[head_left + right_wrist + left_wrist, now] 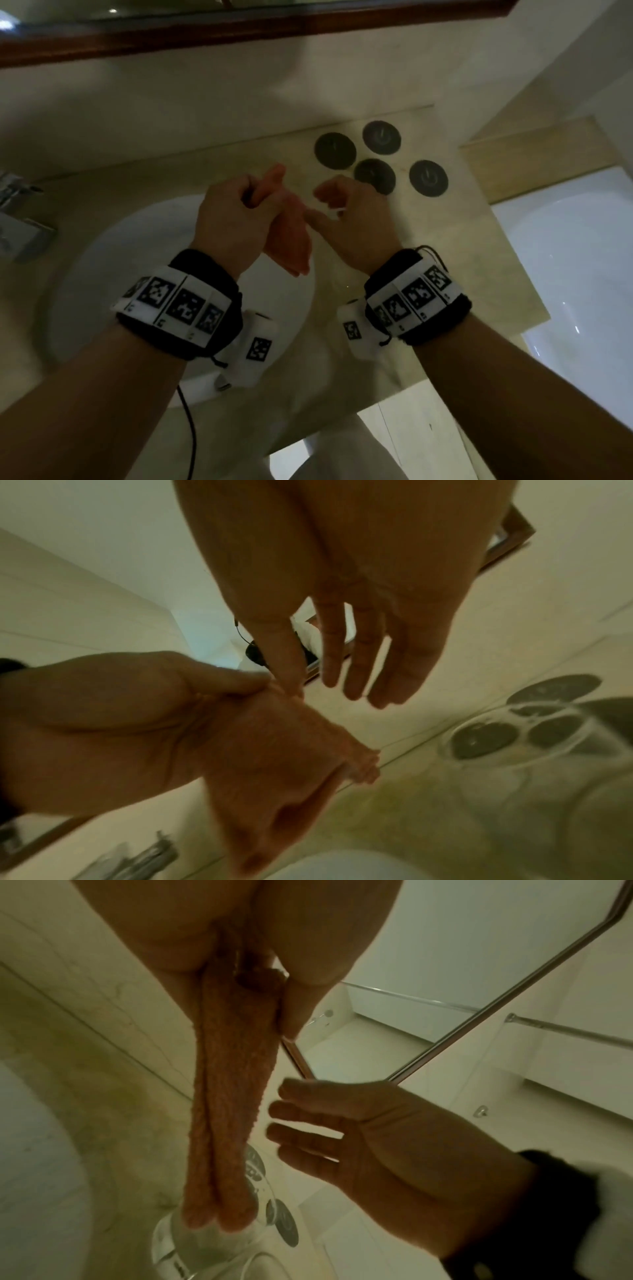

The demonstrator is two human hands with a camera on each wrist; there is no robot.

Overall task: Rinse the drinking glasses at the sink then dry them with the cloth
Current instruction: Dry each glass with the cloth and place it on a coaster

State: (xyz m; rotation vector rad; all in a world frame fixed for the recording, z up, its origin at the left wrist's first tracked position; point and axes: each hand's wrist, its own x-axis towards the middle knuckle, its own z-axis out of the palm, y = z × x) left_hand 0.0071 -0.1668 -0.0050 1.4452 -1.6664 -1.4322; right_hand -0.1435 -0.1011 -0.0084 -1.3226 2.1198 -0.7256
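My left hand (253,195) grips the upper end of an orange cloth (287,240), which hangs in a long fold over the edge of the white sink (102,274). In the left wrist view the cloth (229,1096) ends just above a clear drinking glass (205,1245) that stands on the counter. My right hand (325,202) is beside the cloth with straight fingers (301,1112) and holds nothing. The right wrist view has its index finger (274,653) touching the cloth (274,764) next to my left thumb. The glass (514,750) is below and to the right.
Several dark round coasters (335,149) lie on the beige counter (445,240) behind my hands. A chrome tap (17,212) stands at the left. A white bathtub (565,257) is at the right. A wood-framed mirror (239,31) runs along the top.
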